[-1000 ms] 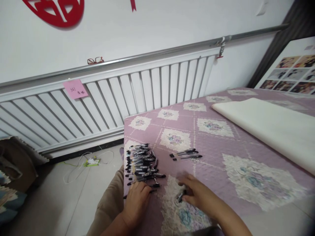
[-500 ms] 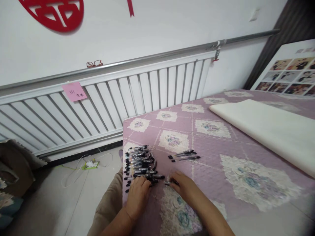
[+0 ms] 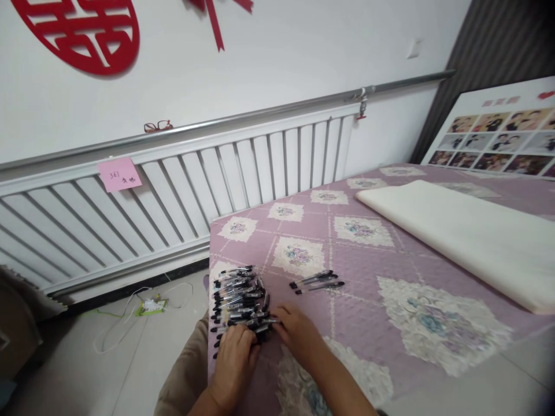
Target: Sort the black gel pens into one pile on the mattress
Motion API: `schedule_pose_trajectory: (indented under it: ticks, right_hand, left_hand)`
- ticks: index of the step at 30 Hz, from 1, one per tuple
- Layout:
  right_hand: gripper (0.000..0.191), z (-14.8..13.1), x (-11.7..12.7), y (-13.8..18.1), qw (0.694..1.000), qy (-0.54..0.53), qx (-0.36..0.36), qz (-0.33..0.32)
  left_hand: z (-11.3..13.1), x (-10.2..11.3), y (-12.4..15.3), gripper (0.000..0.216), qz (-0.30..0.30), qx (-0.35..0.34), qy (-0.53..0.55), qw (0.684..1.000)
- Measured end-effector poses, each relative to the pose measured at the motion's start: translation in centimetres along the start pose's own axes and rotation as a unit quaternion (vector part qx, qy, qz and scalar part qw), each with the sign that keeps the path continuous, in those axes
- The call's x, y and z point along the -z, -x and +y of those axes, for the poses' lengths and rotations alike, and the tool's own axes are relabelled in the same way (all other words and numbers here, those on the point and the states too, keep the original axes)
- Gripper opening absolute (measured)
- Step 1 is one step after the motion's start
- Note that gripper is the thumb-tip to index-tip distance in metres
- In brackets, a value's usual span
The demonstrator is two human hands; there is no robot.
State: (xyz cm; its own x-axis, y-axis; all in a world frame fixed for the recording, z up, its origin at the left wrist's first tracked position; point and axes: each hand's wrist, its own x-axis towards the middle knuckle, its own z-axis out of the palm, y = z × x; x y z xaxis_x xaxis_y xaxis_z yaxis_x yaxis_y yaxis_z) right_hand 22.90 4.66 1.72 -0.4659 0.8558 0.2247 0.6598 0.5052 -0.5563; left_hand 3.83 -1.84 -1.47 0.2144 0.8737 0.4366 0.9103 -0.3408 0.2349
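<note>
A pile of black-capped clear pens lies along the left edge of the bed's purple cover. My left hand is over the near end of the pile, its fingers curled down on a pen there; the palm hides part of what it grips. At the pile's right side, my right hand pinches the end of a pen that points into the pile. To the right, apart from the pile, a small group of pens lies side by side.
The purple floral bedcover carries a folded cream sheet at right. Behind it a white radiator runs along the wall. A power strip with cables sits on the floor at left. A photo board leans at the far right.
My right hand has moved left to the pile's edge with its fingers on a pen. My left hand stays over the near pens. The camera view has shifted slightly.
</note>
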Motion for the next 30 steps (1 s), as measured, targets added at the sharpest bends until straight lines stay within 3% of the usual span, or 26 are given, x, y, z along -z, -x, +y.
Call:
schedule_pose_trajectory:
  ticks: [3,6,10,22,27,30]
  right_hand:
    - [0.025,2.9,1.4,0.0,0.993,0.071,-0.049,0.074]
    - [0.035,5.9,3.0,0.1,0.967,0.157,-0.153,0.130]
    - [0.042,7.9,4.3,0.4,0.940,0.207,-0.240,0.127]
    - [0.020,6.6,5.6,1.7,0.941,0.250,-0.223,0.042]
    - [0.020,6.4,5.1,2.2,0.976,0.155,-0.123,0.090]
    - [0.018,5.3,4.4,2.5,0.989,0.102,-0.051,0.092]
  left_hand:
    - [0.0,0.1,0.0,0.013,-0.005,0.004,0.005,1.000]
    - [-0.1,0.1,0.1,0.013,-0.004,0.001,0.009,1.000]
    - [-0.2,0.1,0.2,0.013,-0.006,-0.007,0.009,1.000]
    - [-0.1,0.2,0.1,0.008,-0.005,-0.014,0.039,0.999]
    - [-0.1,0.5,0.2,0.012,0.007,-0.040,0.056,0.998]
    - [-0.1,0.6,0.4,0.023,0.046,-0.071,0.049,0.995]
